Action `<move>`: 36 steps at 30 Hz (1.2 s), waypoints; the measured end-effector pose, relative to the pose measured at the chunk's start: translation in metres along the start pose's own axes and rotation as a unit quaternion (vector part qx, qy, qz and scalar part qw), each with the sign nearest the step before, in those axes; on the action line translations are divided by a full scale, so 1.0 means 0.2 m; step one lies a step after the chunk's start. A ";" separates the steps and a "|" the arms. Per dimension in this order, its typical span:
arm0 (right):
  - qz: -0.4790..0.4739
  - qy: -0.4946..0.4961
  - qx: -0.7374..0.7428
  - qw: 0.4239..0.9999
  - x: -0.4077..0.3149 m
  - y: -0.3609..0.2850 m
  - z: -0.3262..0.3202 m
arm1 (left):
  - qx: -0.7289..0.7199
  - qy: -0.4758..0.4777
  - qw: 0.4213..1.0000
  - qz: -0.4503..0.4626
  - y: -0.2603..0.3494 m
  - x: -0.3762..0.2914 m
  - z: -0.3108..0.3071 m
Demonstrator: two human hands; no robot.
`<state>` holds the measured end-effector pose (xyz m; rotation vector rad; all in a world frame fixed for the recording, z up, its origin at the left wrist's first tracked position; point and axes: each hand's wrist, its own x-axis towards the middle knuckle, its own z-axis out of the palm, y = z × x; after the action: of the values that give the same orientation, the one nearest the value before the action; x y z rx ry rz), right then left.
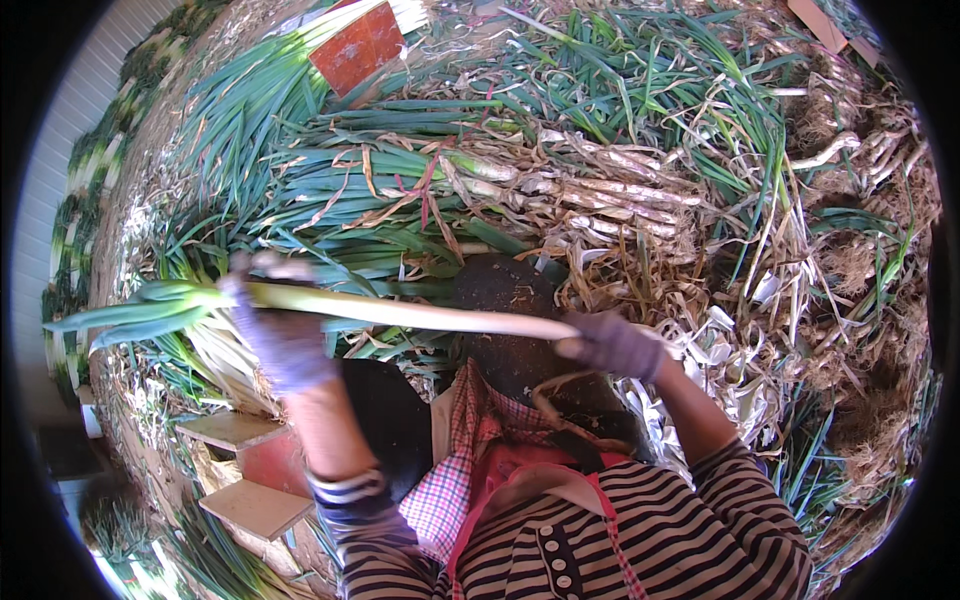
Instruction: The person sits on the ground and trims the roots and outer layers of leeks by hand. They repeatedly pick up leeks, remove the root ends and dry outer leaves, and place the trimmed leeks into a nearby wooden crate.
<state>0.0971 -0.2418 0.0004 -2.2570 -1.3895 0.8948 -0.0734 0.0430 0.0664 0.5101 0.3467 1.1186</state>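
One large green onion (405,311) lies across in front of me, its green leaves to the left and its pale, clean-looking stalk to the right. My left hand (281,341), in a thin purple-grey glove and blurred, grips it where the leaves begin to fork. At the other end my right hand (619,346), gloved the same way, closes around the white base, so the root tip is hidden. Beneath my left forearm rests a bunch of pale-stalked onions (225,352). Beyond the held stalk is a pile of unpeeled onions (555,184) with dry brown skins.
Peeled white skins (716,367) heap up by my right arm, with cut-off roots (855,262) farther right. A reddish board (358,46) stands against onions at the back left. A wooden stand (259,491) sits lower left. Loose green leaves (622,67) cover the far ground.
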 end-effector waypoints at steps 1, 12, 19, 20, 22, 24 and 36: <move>-0.054 0.003 0.014 0.998 0.03 -0.06 0.01 | -0.007 -0.037 0.998 -0.059 -0.13 -0.06 0.02; 0.005 0.106 0.399 0.911 -0.41 0.43 0.23 | 0.096 -0.060 0.991 -0.065 0.05 0.41 -0.30; 0.043 0.196 0.088 0.976 -0.41 0.68 0.05 | 0.257 0.035 0.966 -0.012 0.77 1.02 -0.72; -0.004 0.226 0.001 0.974 -0.32 0.68 0.00 | 0.251 0.138 0.958 -0.020 0.94 1.09 -0.78; 0.001 0.260 -0.050 0.964 -0.09 0.69 -0.08 | 0.356 0.285 0.885 0.093 1.21 1.11 -0.96; 0.016 0.299 -0.035 0.953 0.19 0.72 -0.17 | 0.523 0.392 0.745 0.134 1.43 1.06 -1.16; 0.174 0.093 -0.222 0.955 0.90 0.83 -0.12 | 0.500 0.278 0.819 0.034 0.69 0.30 -1.09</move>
<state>0.2818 -0.1576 -0.1384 -2.9060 -1.2206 0.4726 -0.2652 0.1907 -0.0398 1.1177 1.4882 1.0766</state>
